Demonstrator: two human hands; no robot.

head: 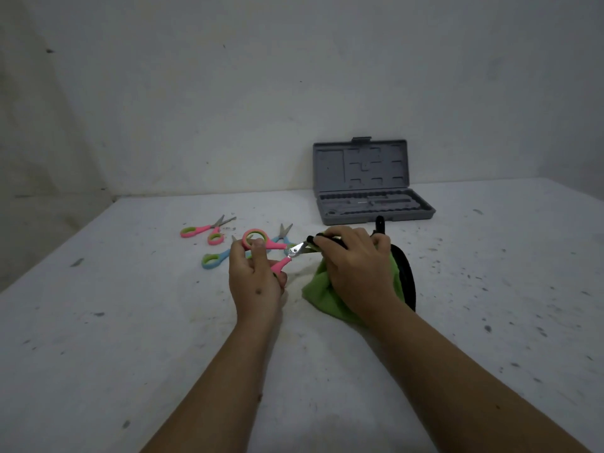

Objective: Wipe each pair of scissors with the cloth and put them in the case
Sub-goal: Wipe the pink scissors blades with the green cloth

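My left hand (253,279) grips a pair of pink scissors (266,246) by the handles, blades pointing right. My right hand (354,263) holds the green cloth (322,294) bunched round the blade tips. A second pink pair (209,231) lies on the table to the left. A blue pair (215,259) with green-lined handles lies just behind my left hand, partly hidden by it. The grey case (372,181) stands open at the back, its lid upright against the wall.
A black object (405,276) lies under and right of the cloth, mostly covered by my right hand. The white table (130,322) is speckled with dark marks. Walls close off the back and left.
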